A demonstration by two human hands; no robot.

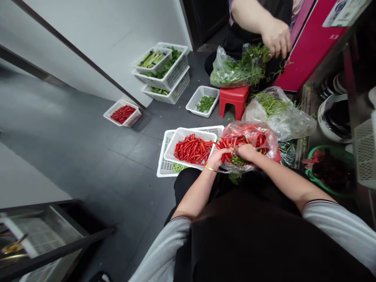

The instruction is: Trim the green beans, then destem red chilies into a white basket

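My left hand point(217, 157), with a gold bangle at the wrist, is closed on red chili peppers point(224, 145) at the near left side of a clear plastic bag point(272, 135). My right hand point(245, 152) meets it over the bag, its fingers closed together; what they pinch is too small to make out. More red chilies and some green stems point(238, 160) lie in the bag around both hands. Just left of my hands a white basket point(170, 150) holds a heap of red chilies point(194, 149). It rests on a larger white basket point(162, 166) with green vegetables showing underneath.
Across from me a co-worker's hand point(277, 39) handles leafy greens in a bag over a red stool point(234, 100). Stacked white baskets point(176, 80) of greens stand by the wall. Another chili basket point(133, 118) is on the floor. A green basin point(313, 176) sits at right.
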